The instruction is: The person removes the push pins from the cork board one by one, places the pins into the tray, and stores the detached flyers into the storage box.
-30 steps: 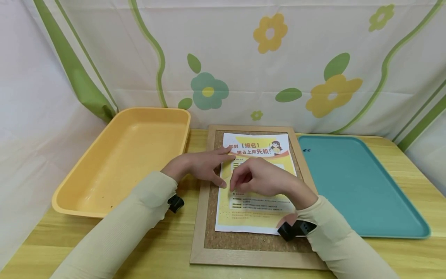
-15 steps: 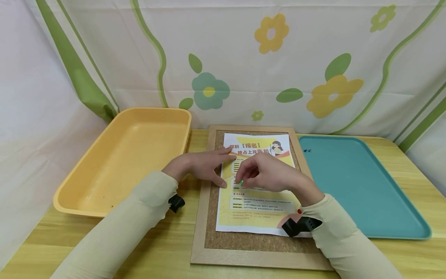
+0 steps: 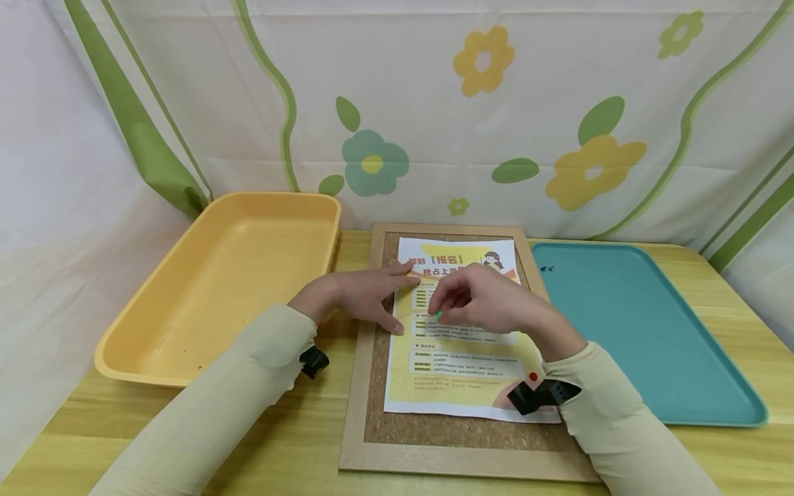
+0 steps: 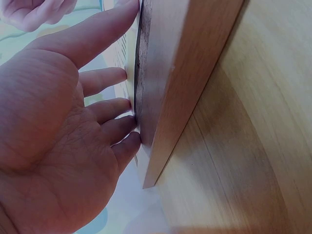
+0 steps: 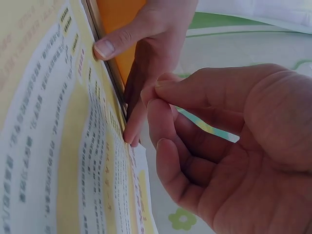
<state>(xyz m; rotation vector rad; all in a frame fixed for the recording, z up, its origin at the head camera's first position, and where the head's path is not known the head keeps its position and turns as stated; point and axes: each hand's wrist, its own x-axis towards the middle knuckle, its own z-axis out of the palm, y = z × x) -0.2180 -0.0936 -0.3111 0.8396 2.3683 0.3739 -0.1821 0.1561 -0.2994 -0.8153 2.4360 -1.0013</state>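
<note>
A printed yellow-and-white poster (image 3: 449, 396) lies on a wood-framed cork board (image 3: 455, 432). My left hand (image 3: 366, 293) rests at the poster's left edge with thumb and fingers spread. In the left wrist view, the fingertips (image 4: 127, 142) touch the edge of the sheet beside the frame. Above the middle of the poster, my right hand (image 3: 490, 300) pinches a small green push pin (image 3: 438, 315) between thumb and forefinger. The right wrist view shows those fingertips apart from the paper, the pin hidden there. A red push pin (image 3: 533, 377) is at the poster's lower right.
A deep yellow tub (image 3: 149, 375) stands left of the board. To the right lies a flat teal tray (image 3: 657, 331) with a few tiny dark marks near its far left corner. Behind the wooden table (image 3: 298, 441) hangs a flowered curtain (image 3: 422, 89).
My right hand has shifted up and to the right over the poster. The green pin and the red pin have come into sight. My left hand has stayed put.
</note>
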